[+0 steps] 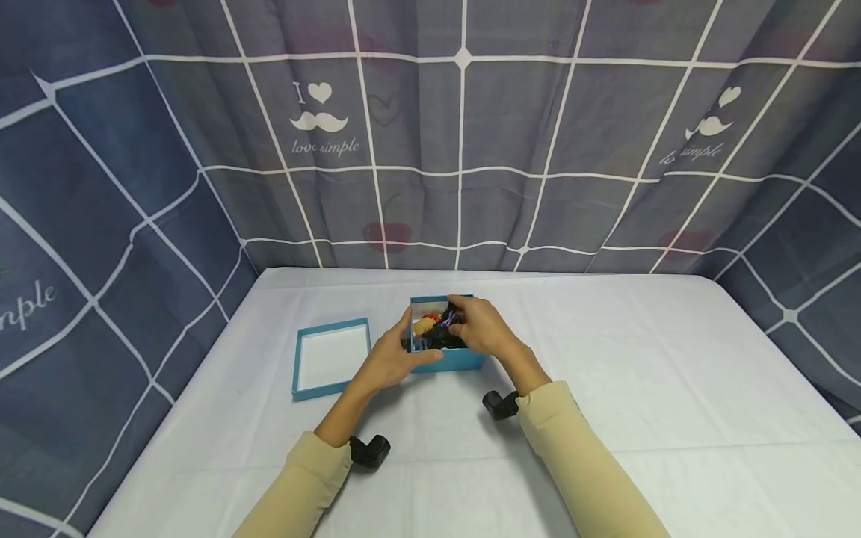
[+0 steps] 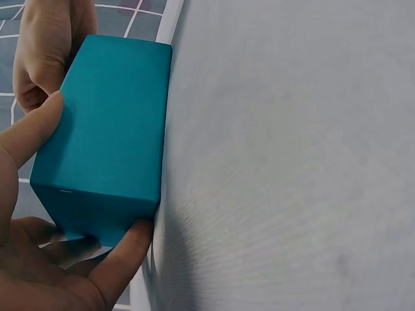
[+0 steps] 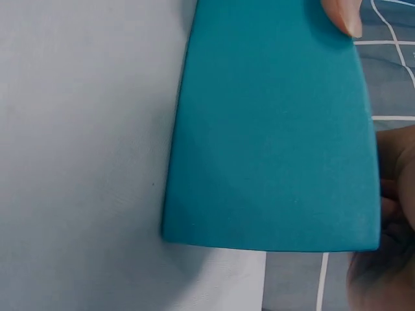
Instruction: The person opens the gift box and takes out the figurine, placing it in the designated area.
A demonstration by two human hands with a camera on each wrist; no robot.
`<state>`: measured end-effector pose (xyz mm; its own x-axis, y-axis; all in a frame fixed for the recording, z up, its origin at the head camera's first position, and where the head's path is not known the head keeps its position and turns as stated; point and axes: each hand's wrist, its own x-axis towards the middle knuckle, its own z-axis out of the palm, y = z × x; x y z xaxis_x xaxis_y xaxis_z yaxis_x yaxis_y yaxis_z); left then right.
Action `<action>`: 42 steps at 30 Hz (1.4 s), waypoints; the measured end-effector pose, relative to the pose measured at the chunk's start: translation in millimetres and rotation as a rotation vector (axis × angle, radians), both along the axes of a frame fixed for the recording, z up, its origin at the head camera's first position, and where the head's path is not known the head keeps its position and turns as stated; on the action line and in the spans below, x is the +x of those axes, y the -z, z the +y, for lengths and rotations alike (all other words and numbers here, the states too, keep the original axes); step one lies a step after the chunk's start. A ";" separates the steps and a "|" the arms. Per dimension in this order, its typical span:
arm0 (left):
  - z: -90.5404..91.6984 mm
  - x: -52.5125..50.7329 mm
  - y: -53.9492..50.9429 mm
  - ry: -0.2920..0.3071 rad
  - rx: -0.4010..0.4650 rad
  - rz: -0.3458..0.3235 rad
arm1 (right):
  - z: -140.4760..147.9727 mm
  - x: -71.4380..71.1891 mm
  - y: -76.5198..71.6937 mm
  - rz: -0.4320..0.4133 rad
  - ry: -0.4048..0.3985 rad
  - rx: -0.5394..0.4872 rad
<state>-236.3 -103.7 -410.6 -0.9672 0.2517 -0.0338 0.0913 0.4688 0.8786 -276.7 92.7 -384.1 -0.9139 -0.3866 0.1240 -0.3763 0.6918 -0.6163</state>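
Note:
A small blue-teal box [image 1: 452, 361] stands uncovered on the white table. Inside it lie a black-and-purple item [image 1: 440, 335], a yellow item [image 1: 422, 326] and a bit of red; their exact kinds are too small to tell. My left hand [image 1: 392, 359] grips the box's left end, thumb along the front wall and fingers around the side. Over the box's right part, my right hand [image 1: 487, 327] reaches in, its thumb and fingers bent around the black-and-purple item. In the right wrist view the box's front wall [image 3: 272, 142] hides part of that hand.
The box's lid [image 1: 329, 359], blue-rimmed with a white inside, lies inside-up to the left of the box. A white cloth [image 1: 639, 359] covers the table. Grey-blue checked curtains [image 1: 417, 149] hang behind and on both sides. Black wrist cameras sit below both hands.

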 end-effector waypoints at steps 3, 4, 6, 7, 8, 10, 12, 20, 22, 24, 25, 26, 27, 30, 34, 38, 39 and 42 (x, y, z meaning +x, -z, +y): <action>-1.2 -0.3 0.2 -0.005 -0.003 0.010 | -1.2 -0.6 2.8 0.013 0.023 -0.043; -1.5 -0.3 0.4 -0.007 -0.004 0.013 | -1.5 -0.9 4.3 0.018 0.031 -0.057; -1.8 -0.6 0.9 -0.013 -0.006 0.019 | -2.0 -0.8 6.6 0.028 0.046 -0.086; -1.9 -0.6 1.1 -0.017 -0.005 0.020 | -2.3 -0.8 7.6 0.032 0.052 -0.103; -1.9 -0.6 1.3 -0.020 -0.005 0.019 | -2.5 -0.8 8.6 0.039 0.057 -0.118; -1.8 -0.3 1.6 -0.024 -0.006 0.022 | -2.9 -0.9 10.4 0.056 0.064 -0.134; -1.5 -0.1 2.0 -0.027 -0.006 0.023 | -3.7 -0.7 11.7 0.077 0.067 -0.131; 0.9 -0.2 4.1 -0.033 -0.003 0.028 | -6.2 -0.9 15.7 0.206 0.079 -0.039; 0.8 -0.5 4.4 -0.035 -0.003 0.034 | -6.4 -1.6 15.1 0.229 0.070 -0.020; 0.5 -0.8 4.5 -0.036 -0.002 0.036 | -6.2 -2.6 14.4 0.246 0.065 0.000; 0.4 -0.9 4.7 -0.039 -0.005 0.034 | -5.9 -3.0 14.2 0.253 0.064 0.003; 0.4 -1.2 5.1 -0.038 -0.004 0.036 | -5.5 -3.3 14.2 0.263 0.062 0.004; 0.4 -1.3 5.2 -0.038 -0.003 0.035 | -5.2 -3.6 14.4 0.272 0.063 0.004; 1.0 -1.2 5.3 -0.038 -0.002 0.035 | -4.1 -4.1 15.6 0.287 0.069 -0.015; 1.1 -1.2 5.2 -0.037 -0.001 0.033 | -3.9 -3.7 17.7 0.301 0.078 -0.055; 0.4 -0.3 4.7 -0.039 -0.010 0.029 | -5.1 -3.0 21.5 0.317 0.093 -0.138; 0.3 -0.2 4.5 -0.041 -0.011 0.025 | -5.4 -2.8 22.8 0.319 0.095 -0.167; 0.3 0.1 4.0 -0.040 -0.015 0.030 | -6.3 -1.8 26.2 0.320 0.099 -0.266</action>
<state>-236.2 -103.4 -414.5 -0.9771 0.2127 -0.0076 0.0989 0.4855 0.8686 -278.5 86.3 -410.2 -0.8444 -0.2151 0.4907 -0.5171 0.5666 -0.6415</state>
